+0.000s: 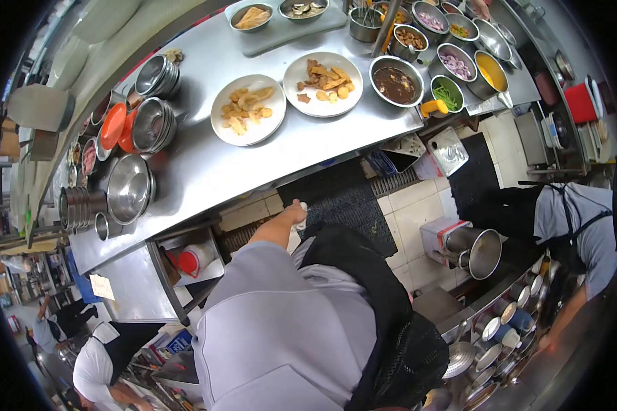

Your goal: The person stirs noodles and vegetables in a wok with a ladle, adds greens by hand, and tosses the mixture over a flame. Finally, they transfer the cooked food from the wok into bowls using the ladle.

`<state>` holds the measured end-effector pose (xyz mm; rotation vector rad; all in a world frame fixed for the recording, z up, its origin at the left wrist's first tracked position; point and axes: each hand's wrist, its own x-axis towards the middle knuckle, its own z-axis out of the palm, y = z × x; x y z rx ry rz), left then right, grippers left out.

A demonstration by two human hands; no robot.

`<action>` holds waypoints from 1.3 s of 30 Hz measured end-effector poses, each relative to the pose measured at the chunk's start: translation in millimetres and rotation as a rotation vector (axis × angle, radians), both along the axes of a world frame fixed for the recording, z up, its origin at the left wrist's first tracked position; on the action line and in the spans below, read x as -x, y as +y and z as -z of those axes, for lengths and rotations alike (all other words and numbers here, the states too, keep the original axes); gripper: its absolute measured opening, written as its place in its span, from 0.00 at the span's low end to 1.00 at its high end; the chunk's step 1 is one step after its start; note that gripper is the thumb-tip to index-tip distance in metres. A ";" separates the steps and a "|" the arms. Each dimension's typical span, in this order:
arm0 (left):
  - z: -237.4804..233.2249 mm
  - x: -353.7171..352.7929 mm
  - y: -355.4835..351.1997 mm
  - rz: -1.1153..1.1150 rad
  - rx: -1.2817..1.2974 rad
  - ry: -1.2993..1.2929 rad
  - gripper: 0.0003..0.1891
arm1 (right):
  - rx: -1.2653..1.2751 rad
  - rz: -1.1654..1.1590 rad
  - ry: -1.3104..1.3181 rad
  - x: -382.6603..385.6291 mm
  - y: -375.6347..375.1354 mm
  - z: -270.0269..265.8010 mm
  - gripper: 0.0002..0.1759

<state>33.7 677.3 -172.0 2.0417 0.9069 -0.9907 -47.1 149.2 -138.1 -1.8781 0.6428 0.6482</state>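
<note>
Left hand (297, 214) seems closed on a small white item (304, 205), axis unclear, just short of the table's (206, 164) near edge, left plate (257, 135) and right plate (336, 107) lying beyond; right hand unseen.

A long stainless-steel worktable (192, 175) spans the kitchen, its top bright with reflected light. Along its near side lies cream tile flooring (404, 243), partly covered by a black textured floor mat (356, 198), with a slatted floor grate (394, 183) between the worktable and the open tiles. Beyond the worktable's right end stands a metal shelving rack (554, 137). At its near left corner is a steel side counter (137, 284); a long shelf (151, 38) follows its far left edge.
</note>
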 end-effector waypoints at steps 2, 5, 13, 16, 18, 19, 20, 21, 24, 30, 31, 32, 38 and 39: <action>-3.0 -19.3 -8.1 0.025 0.055 -0.034 0.36 | 0.060 -0.019 0.040 -12.5 9.2 -40.7 0.19; -17.7 -53.2 -19.5 0.029 0.127 -0.088 0.36 | -0.122 0.022 -0.142 -28.2 39.1 -128.6 0.18; -21.8 -91.4 -15.7 0.084 0.153 -0.164 0.36 | -0.442 0.116 -0.064 -5.3 69.4 -359.7 0.31; -17.8 -83.7 -11.7 0.077 0.114 -0.122 0.36 | -0.505 0.205 -0.203 -1.4 107.0 -399.2 0.33; -5.4 -74.0 -8.1 0.069 0.131 -0.101 0.38 | -0.544 0.246 -0.279 -6.6 127.9 -417.1 0.35; -3.6 -67.8 -5.9 0.061 0.141 -0.106 0.39 | -0.563 0.258 -0.303 -10.1 135.1 -425.2 0.36; -1.9 -60.6 -3.6 0.043 0.149 -0.128 0.39 | -0.584 0.270 -0.314 -14.0 141.5 -433.3 0.36; 5.9 -54.2 -2.1 0.043 0.163 -0.155 0.40 | -0.603 0.269 -0.316 -18.7 143.5 -438.7 0.37; 45.6 -25.5 1.7 0.061 0.021 -0.254 0.36 | -0.650 -0.173 -0.271 -38.4 97.0 -413.9 0.47; 86.3 -49.5 16.5 0.701 0.320 -0.340 0.22 | -0.953 -0.247 -0.228 -63.3 126.2 -431.4 0.33; 111.1 -49.1 33.7 0.472 0.371 -0.155 0.22 | -0.941 -0.237 -0.242 -67.5 137.6 -439.0 0.35; 102.8 -56.6 22.0 0.455 0.351 -0.077 0.22 | -0.943 -0.240 -0.246 -70.8 144.7 -446.3 0.37; 73.7 -132.5 -52.2 0.635 0.344 -0.010 0.20 | -0.736 -0.342 -0.568 -50.1 161.1 -457.0 0.31; 74.1 -143.7 -66.1 0.653 0.360 -0.018 0.20 | -0.728 -0.266 -0.603 -38.0 154.8 -449.0 0.30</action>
